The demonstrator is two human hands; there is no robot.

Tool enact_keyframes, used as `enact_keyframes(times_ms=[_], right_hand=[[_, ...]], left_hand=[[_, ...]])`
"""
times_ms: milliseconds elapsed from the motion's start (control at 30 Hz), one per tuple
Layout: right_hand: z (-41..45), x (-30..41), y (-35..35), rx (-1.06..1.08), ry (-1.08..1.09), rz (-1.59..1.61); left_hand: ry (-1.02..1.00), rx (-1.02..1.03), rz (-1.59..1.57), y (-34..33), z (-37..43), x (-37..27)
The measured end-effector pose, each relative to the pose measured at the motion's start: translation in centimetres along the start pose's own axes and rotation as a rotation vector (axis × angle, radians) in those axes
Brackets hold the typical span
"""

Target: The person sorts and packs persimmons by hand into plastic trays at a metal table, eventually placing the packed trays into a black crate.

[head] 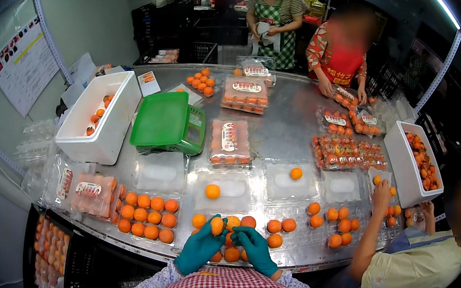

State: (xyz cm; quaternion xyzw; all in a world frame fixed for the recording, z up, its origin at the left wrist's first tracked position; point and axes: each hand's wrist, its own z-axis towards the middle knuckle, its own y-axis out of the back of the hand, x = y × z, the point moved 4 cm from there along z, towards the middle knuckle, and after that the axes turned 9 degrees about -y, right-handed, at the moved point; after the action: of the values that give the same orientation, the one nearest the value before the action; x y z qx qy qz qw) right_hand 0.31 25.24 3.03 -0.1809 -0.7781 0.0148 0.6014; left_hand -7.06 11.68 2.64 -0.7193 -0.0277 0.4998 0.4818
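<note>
My left hand (199, 245), in a teal glove, holds a round orange fruit (216, 226) between thumb and fingers. Close by on the right, my gloved right hand (255, 247) has its fingers loosely bent, with nothing visible in them. Beneath both hands is a clear plastic tray of similar fruit (231, 254), partly hidden by the gloves. To its left stands a filled clear tray (147, 217) with fruit in rows. Beyond my hands, a single fruit (212, 191) rests on a white foam sheet (193, 201) in an opened clamshell lid.
A green scale (161, 119) and white foam box (119, 133) stand left. Closed fruit packs (230, 142) sit mid-table. On the right are part-filled trays (345, 226) and another foam box (401, 155). A co-worker's arm (371, 225) reaches in there; two people stand across the table.
</note>
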Motion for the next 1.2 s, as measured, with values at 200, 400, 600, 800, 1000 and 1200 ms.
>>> enact_keyframes(times_ms=[200,400,600,800,1000,1200], right_hand=[[-0.2,-0.1,0.0,0.025,-0.039,-0.007],[-0.3,-0.7,0.1,0.031,-0.068,0.021],[-0.6,-0.3,0.3,0.017,-0.119,0.013],[-0.5,-0.1,0.6,-0.009,-0.133,0.03],[-0.5,-0.6,0.9,-0.033,-0.189,0.057],[-0.5,-1.2,1.1,-0.027,-0.191,0.056]], left_hand=[[0.134,-0.05,-0.477,1.0,-0.3,1.1],[0.136,-0.08,-0.513,0.5,-0.5,1.0],[0.155,-0.093,-0.511,1.2,-0.7,1.7],[0.145,-0.119,-0.475,1.8,-0.7,2.0],[0.152,-0.163,-0.457,1.7,-0.8,1.9],[0.164,-0.173,-0.45,1.6,-1.0,1.9]])
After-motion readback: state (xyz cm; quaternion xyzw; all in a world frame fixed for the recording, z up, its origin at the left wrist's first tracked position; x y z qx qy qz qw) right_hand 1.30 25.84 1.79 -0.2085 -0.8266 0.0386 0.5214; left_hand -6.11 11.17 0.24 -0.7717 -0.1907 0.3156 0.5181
